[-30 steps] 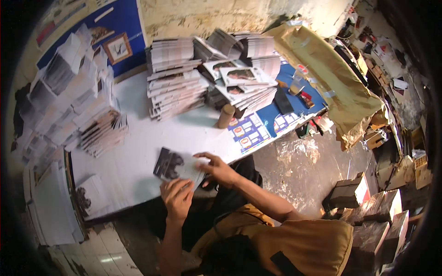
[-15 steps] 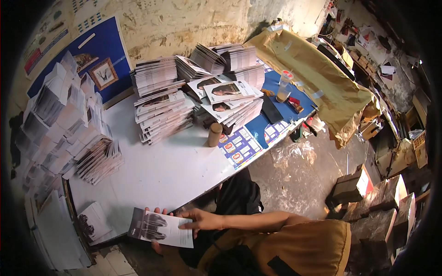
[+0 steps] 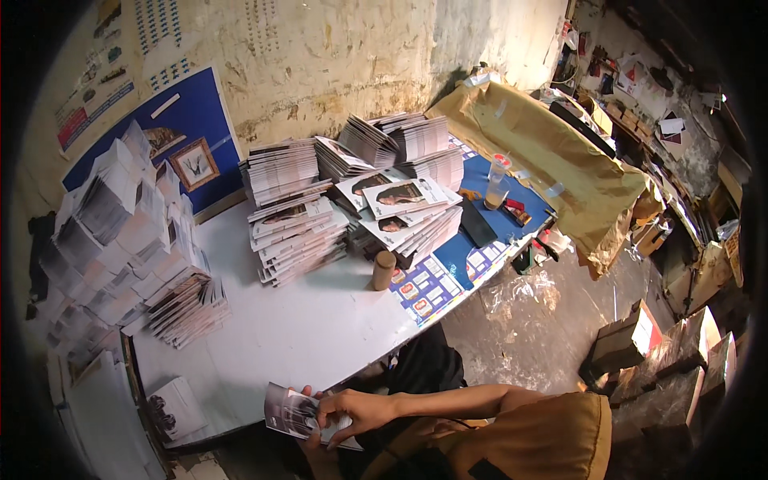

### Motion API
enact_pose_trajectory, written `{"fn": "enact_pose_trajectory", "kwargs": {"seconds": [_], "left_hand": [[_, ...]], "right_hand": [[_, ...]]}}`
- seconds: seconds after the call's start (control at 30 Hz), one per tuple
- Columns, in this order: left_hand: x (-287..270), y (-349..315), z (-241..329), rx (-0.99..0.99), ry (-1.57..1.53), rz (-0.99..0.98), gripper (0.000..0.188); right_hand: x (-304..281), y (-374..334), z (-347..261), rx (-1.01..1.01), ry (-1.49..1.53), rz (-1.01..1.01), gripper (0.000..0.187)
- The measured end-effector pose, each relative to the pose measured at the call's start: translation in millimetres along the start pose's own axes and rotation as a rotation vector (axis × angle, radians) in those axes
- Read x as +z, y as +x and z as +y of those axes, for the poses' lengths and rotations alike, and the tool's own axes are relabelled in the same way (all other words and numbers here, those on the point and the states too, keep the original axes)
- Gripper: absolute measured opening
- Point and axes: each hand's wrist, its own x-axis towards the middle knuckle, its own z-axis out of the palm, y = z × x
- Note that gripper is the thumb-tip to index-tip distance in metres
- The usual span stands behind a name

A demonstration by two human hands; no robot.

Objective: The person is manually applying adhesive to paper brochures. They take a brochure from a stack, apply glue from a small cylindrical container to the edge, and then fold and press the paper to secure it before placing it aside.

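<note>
A printed booklet (image 3: pixel 286 413) with a grey-and-white cover picture is held low, just off the table's front edge. From beneath, my left hand (image 3: pixel 317 450) grips it; fingertips show along its far edge and the palm is hidden. My right hand (image 3: pixel 356 411) lies over the booklet's right part with bent fingers pressing on the cover. Whether those fingers also pinch a page cannot be made out. To the left, another booklet (image 3: pixel 178 408) lies flat on the white table (image 3: pixel 272 336) near its front left corner.
Tall booklet stacks (image 3: pixel 128 232) crowd the table's left end; more piles (image 3: pixel 292 228) stand at the back middle. A brown cylinder (image 3: pixel 383 270) stands before them. Right of these are a plastic cup (image 3: pixel 496 184) and a dark flat case (image 3: pixel 478 222). Wrapped boxes (image 3: pixel 656 376) sit on the floor at right.
My right hand has moved left and down over the booklet, its fingers now curled onto the cover. The booklet has shifted right in view and looks bent. The whole view has tilted slightly.
</note>
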Motion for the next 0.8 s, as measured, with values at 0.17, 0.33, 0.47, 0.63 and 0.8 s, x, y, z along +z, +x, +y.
{"fn": "enact_pose_trajectory", "kwargs": {"seconds": [0.17,0.33,0.47,0.63,0.8], "left_hand": [[-2.0,3.4,0.0,-0.003,-0.016,0.002,0.104],[-75.7,34.9,15.4,0.226,1.027,-0.189,0.078],[36.7,55.4,88.4,0.287,1.116,-0.726,0.100],[42.6,88.3,111.5,0.372,1.941,-1.079,0.115],[10.9,107.1,81.8,0.207,2.134,-1.245,0.119]], "right_hand": [[-17.0,-10.9,9.7,0.031,0.095,0.008,0.024],[-37.6,-0.7,-9.0,0.543,0.309,0.125,0.024],[-80.4,0.0,26.9,0.142,0.437,0.277,0.032],[-103.0,13.4,32.1,0.239,0.324,0.421,0.030],[-112.6,1.1,72.4,0.400,0.031,0.526,0.027]]}}
